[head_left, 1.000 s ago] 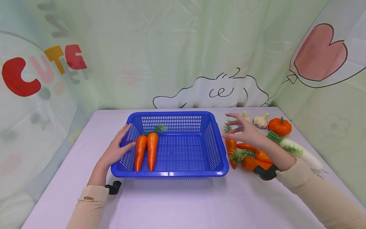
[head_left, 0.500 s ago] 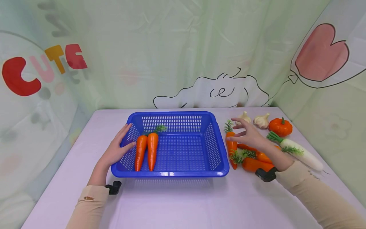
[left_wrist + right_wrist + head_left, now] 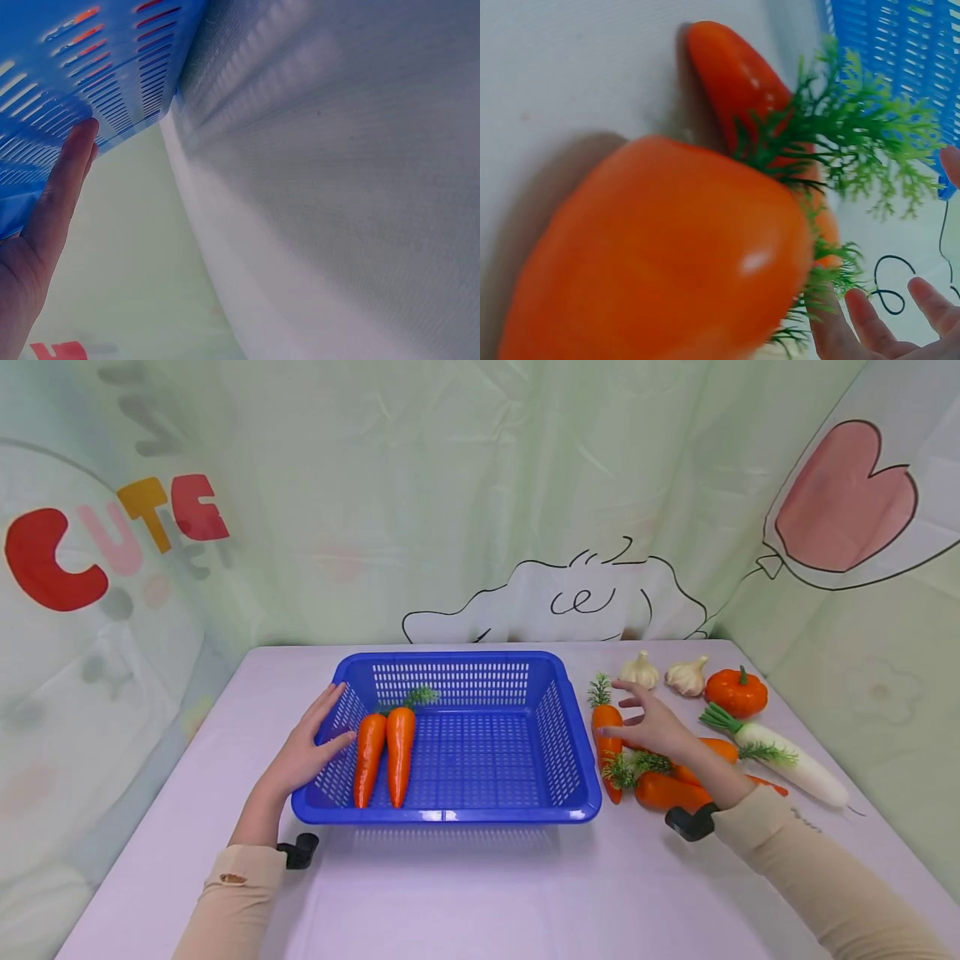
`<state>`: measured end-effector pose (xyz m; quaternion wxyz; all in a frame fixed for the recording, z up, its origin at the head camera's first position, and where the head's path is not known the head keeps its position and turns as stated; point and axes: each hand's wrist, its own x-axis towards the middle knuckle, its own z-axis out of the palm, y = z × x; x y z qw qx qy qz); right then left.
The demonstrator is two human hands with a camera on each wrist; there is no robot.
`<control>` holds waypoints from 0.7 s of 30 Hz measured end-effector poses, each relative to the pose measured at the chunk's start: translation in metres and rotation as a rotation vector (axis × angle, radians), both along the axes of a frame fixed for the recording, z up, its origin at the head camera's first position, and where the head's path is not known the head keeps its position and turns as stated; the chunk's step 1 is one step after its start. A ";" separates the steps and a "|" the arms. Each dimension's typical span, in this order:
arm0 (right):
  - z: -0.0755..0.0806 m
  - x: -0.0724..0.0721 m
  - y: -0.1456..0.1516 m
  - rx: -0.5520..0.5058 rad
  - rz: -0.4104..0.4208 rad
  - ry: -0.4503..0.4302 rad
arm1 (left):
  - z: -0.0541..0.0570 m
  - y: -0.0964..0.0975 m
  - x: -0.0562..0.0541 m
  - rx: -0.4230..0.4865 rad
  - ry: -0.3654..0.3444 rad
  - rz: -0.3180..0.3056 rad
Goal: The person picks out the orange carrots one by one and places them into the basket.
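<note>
My left hand [image 3: 303,756] rests against the left side of the blue plastic basket [image 3: 446,816], thumb over the rim. In the left wrist view a straight finger [image 3: 64,176] lies along its slotted outer wall. Two orange carrots [image 3: 369,760] lie inside on the left. To the right of the basket, my right hand [image 3: 651,723] hovers with spread, bent fingers around nothing. Just left of it lies another carrot [image 3: 607,727] with a green top. Several more carrots [image 3: 671,791] are under and beside the hand, partly hidden by it; one orange body [image 3: 660,247] fills the right wrist view.
Two garlic bulbs [image 3: 686,677], a small orange pumpkin [image 3: 736,693] and a white radish [image 3: 795,764] with a green top lie at the right. A red tip [image 3: 772,786] shows beyond the right forearm. A printed curtain [image 3: 450,502] stands behind the table [image 3: 450,902].
My right hand has drawn back to the right and toward me, uncovering the carrot beside the basket and the left garlic bulb. The left hand and the basket stay put.
</note>
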<state>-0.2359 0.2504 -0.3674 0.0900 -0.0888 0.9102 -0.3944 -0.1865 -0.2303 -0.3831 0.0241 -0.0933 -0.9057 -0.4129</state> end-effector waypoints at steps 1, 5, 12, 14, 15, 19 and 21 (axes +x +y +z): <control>-0.002 0.000 0.000 0.000 -0.002 -0.011 | 0.000 0.000 0.000 -0.001 0.001 -0.001; -0.007 -0.002 0.000 0.002 -0.009 -0.055 | 0.001 0.000 0.000 -0.001 -0.001 -0.001; -0.013 -0.007 -0.001 0.043 0.002 -0.092 | 0.002 0.001 0.000 -0.005 -0.005 0.001; -0.015 -0.009 -0.002 0.073 0.010 -0.090 | 0.002 0.001 0.000 -0.005 -0.006 0.000; -0.016 -0.009 -0.002 0.088 0.013 -0.092 | 0.002 0.001 0.000 -0.006 -0.006 0.000; -0.020 -0.012 -0.005 0.143 0.022 -0.093 | 0.001 0.000 0.000 -0.010 -0.006 0.000; -0.023 -0.014 -0.007 0.165 0.025 -0.091 | 0.000 0.000 0.000 -0.011 -0.007 0.001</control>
